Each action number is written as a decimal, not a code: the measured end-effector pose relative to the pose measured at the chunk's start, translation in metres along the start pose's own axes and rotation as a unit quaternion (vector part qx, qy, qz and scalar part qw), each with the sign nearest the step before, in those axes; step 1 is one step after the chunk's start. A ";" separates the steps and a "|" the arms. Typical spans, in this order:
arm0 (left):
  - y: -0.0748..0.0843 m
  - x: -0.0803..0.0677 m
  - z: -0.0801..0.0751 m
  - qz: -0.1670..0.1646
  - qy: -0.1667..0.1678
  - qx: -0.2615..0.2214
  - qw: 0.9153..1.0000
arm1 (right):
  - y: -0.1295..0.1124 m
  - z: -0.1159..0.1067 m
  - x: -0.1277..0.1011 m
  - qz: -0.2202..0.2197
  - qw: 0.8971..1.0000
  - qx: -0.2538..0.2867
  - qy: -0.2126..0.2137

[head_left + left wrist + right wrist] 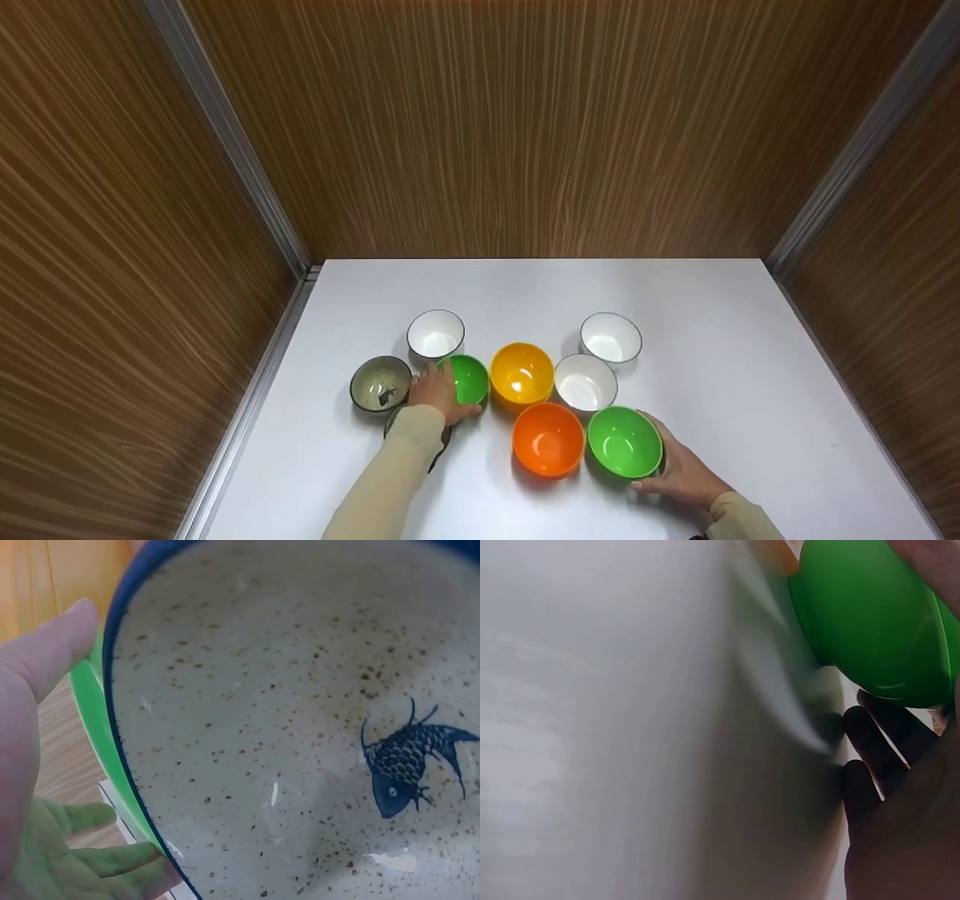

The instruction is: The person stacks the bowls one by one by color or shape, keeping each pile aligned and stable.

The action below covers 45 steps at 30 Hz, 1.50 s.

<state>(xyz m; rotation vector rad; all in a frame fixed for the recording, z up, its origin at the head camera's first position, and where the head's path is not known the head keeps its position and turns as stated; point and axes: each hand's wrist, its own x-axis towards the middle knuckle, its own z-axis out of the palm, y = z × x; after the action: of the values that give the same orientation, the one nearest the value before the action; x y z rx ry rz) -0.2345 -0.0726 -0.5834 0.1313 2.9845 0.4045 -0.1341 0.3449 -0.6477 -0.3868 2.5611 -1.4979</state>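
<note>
My left hand (pixel 436 394) spans the left side of a green bowl (pixel 471 380), thumb at its front and fingers toward its back rim. In the left wrist view that bowl's rim (pixel 97 716) shows between thumb and fingers, partly hidden by a speckled bowl (pixel 247 720) with a blue fish inside. At the front right, my right hand (pixel 684 469) holds another green bowl (pixel 625 442) by its right side. Its thumb is at the front and its fingers go round behind. The right wrist view shows the bowl's glossy outer wall (pixel 874 622) beside the fingers.
Beside the hands stand an orange bowl (pixel 548 441), a yellow bowl (pixel 522 375) and several white bowls, one at the back left (pixel 436 334). A speckled dark-rimmed bowl (pixel 381 384) sits at far left; another lies partly under the left forearm. Wood-grain walls enclose the white table (pixel 750 360).
</note>
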 end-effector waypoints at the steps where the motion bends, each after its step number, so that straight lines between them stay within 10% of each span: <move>1: 0.000 0.000 0.000 -0.002 0.000 -0.002 1.000 | 0.000 0.000 0.000 -0.003 1.000 -0.003 0.000; 45: 0.006 0.006 -0.017 0.005 0.086 -0.085 0.993 | 0.001 0.000 0.002 0.005 1.000 0.006 -0.006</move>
<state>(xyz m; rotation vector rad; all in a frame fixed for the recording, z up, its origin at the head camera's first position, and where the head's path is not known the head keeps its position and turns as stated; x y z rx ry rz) -0.2417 -0.0702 -0.5665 0.1005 3.1004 0.7028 -0.1357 0.3449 -0.6487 -0.3799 2.5405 -1.5024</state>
